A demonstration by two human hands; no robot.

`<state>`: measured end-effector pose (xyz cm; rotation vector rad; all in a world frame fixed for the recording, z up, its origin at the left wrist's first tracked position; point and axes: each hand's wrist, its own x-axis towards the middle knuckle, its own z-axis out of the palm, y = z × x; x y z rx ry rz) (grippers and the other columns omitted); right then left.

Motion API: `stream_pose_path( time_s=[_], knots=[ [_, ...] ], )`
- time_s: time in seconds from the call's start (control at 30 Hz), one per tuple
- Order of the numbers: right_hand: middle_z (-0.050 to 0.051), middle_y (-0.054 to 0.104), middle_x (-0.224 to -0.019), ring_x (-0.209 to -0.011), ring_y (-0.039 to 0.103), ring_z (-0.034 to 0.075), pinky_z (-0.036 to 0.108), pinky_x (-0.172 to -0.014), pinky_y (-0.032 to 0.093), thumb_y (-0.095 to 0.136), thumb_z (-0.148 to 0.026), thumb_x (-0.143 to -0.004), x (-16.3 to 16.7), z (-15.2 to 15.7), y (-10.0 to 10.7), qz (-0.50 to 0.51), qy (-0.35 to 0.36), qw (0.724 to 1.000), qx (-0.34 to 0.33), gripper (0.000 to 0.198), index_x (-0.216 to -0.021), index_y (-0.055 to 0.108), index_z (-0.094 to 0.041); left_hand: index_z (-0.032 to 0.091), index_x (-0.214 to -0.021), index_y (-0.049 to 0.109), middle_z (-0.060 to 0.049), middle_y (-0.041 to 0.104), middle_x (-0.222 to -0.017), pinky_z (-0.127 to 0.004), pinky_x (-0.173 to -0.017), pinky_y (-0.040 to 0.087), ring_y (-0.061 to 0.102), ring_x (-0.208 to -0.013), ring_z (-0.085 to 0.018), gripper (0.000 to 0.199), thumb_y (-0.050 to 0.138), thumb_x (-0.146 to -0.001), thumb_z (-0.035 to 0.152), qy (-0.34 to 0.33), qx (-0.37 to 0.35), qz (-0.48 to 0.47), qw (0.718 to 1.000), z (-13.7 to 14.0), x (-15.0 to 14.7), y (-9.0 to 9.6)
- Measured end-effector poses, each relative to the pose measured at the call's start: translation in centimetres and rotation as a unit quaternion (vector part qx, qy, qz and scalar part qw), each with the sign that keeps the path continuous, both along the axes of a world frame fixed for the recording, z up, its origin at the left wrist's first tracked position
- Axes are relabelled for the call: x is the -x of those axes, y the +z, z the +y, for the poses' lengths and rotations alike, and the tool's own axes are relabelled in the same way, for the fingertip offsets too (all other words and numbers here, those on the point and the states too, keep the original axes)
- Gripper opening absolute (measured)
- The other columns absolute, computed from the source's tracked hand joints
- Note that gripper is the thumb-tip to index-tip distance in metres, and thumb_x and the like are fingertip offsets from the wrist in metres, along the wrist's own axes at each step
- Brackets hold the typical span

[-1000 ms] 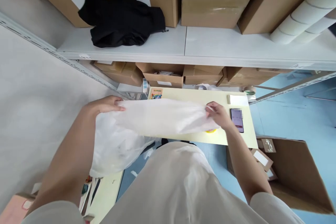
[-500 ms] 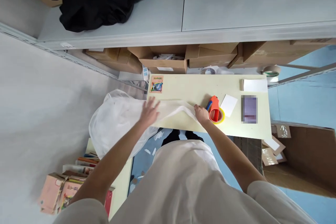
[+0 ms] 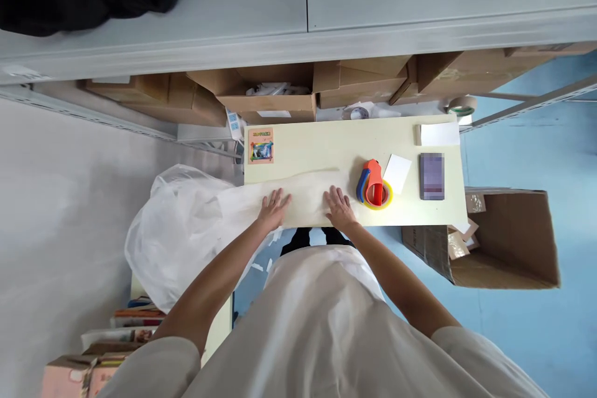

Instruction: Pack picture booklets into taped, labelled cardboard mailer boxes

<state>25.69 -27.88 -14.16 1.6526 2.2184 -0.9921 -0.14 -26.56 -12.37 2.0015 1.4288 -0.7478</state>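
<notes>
A strip of thin white wrapping sheet (image 3: 305, 189) lies across the front left of the pale table (image 3: 317, 143). It runs left off the table edge into a crumpled, translucent heap (image 3: 180, 224). My left hand (image 3: 274, 208) rests on the strip with its fingers spread. Near the strip's right end, my right hand (image 3: 340, 208) lies flat, fingers apart. Just right of that hand sits an orange tape dispenser (image 3: 373, 174) with a blue part and a yellow-edged roll. A small pink book with a picture (image 3: 260, 145) is at the table's back left corner.
A white card (image 3: 397, 173), a purple blurred item (image 3: 432, 176) and a white stack (image 3: 439, 134) lie on the table's right. Cardboard boxes (image 3: 275, 102) line the shelf behind. An open carton (image 3: 513, 242) stands at right; stacked books (image 3: 69, 373) are at lower left.
The sheet, lifted and pulled taut before, now lies flat on the table. My right hand has opened from its grip and shifted left. My left hand has come down onto the sheet.
</notes>
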Motion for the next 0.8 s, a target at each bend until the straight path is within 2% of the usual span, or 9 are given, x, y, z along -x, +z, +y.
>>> stream_pose_path(
  time_s=[0.13,0.27,0.4,0.47,0.53,0.6,0.67,0.73,0.8],
  knots=[
    [0.018,0.001,-0.158,-0.146,0.0,0.031,0.049,-0.113,0.018,0.052,-0.027,-0.087,0.7,-1.6,-0.3,-0.042,-0.054,0.997,0.044,0.076,-0.15,0.013,-0.013,0.032,-0.149,0.018,-0.011,0.003,-0.159,-0.065,-0.109,0.012,-0.001,-0.144,-0.035,0.085,0.049,-0.075,0.001,0.006,-0.02,-0.014,1.0,1.0,0.8,-0.5],
    [0.019,0.005,-0.158,-0.145,0.005,0.033,0.05,-0.111,0.023,0.054,-0.029,-0.086,1.4,-1.8,1.1,-0.07,-0.074,0.994,0.048,0.075,-0.149,0.017,-0.012,0.029,-0.15,0.016,-0.012,-0.004,-0.158,-0.067,-0.107,0.016,-0.004,-0.143,-0.039,0.09,0.048,-0.071,-0.002,0.054,0.02,-0.016,0.998,1.3,0.9,-0.1],
    [0.019,0.038,-0.147,-0.134,0.038,0.032,0.046,-0.104,0.036,0.055,-0.025,-0.086,1.7,0.9,3.3,-0.054,-0.075,0.995,0.028,0.052,-0.136,0.044,-0.016,0.019,-0.148,0.023,-0.019,0.0,-0.158,-0.063,-0.109,0.019,0.001,-0.144,-0.038,0.078,0.05,-0.075,0.006,0.12,0.016,-0.07,0.99,1.6,1.2,0.9],
    [0.017,0.055,-0.132,-0.119,0.053,0.029,0.042,-0.099,0.042,0.053,-0.024,-0.087,2.6,3.6,4.0,-0.004,-0.088,0.996,0.013,0.041,-0.127,0.053,-0.017,0.015,-0.144,0.031,-0.02,0.01,-0.157,-0.058,-0.11,0.022,0.008,-0.145,-0.035,0.065,0.047,-0.081,0.012,0.17,-0.032,-0.115,0.978,2.6,2.0,1.1],
    [0.015,0.061,-0.123,-0.112,0.059,0.027,0.041,-0.096,0.044,0.054,-0.023,-0.086,4.5,6.7,4.1,0.076,-0.12,0.99,0.011,0.037,-0.122,0.057,-0.018,0.012,-0.138,0.04,-0.021,0.024,-0.153,-0.052,-0.111,0.026,0.017,-0.144,-0.031,0.054,0.045,-0.084,0.016,0.227,-0.1,-0.166,0.954,4.5,3.3,1.0],
    [0.012,0.064,-0.119,-0.108,0.061,0.025,0.038,-0.096,0.046,0.059,-0.023,-0.082,7.2,10.0,3.4,0.186,-0.175,0.964,0.073,0.035,-0.117,0.061,-0.019,0.011,-0.133,0.045,-0.02,0.037,-0.147,-0.045,-0.112,0.028,0.027,-0.141,-0.028,0.049,0.045,-0.085,0.017,0.285,-0.164,-0.212,0.92,6.9,5.0,0.5],
    [0.012,0.065,-0.117,-0.104,0.063,0.024,0.037,-0.092,0.049,0.067,-0.022,-0.074,10.3,13.0,2.4,0.276,-0.277,0.9,0.189,0.039,-0.112,0.062,-0.017,0.012,-0.13,0.047,-0.018,0.046,-0.14,-0.041,-0.113,0.028,0.037,-0.135,-0.026,0.046,0.048,-0.084,0.017,0.356,-0.202,-0.236,0.882,9.6,6.8,-0.5],
    [0.012,0.064,-0.118,-0.105,0.063,0.023,0.035,-0.089,0.05,0.07,-0.024,-0.07,13.1,15.2,1.3,0.306,-0.325,0.87,0.211,0.046,-0.114,0.06,-0.017,0.015,-0.125,0.05,-0.015,0.053,-0.132,-0.041,-0.11,0.031,0.043,-0.13,-0.027,0.044,0.053,-0.081,0.018,0.434,-0.202,-0.245,0.843,11.8,8.2,-1.9],
    [0.012,0.063,-0.119,-0.107,0.061,0.023,0.035,-0.09,0.049,0.072,-0.02,-0.064,15.4,16.4,0.4,0.353,-0.392,0.822,0.215,0.05,-0.113,0.059,-0.018,0.018,-0.116,0.055,-0.013,0.059,-0.122,-0.041,-0.104,0.037,0.05,-0.123,-0.028,0.037,0.056,-0.079,0.018,0.497,-0.173,-0.25,0.812,13.2,8.9,-3.3]
  ],
)
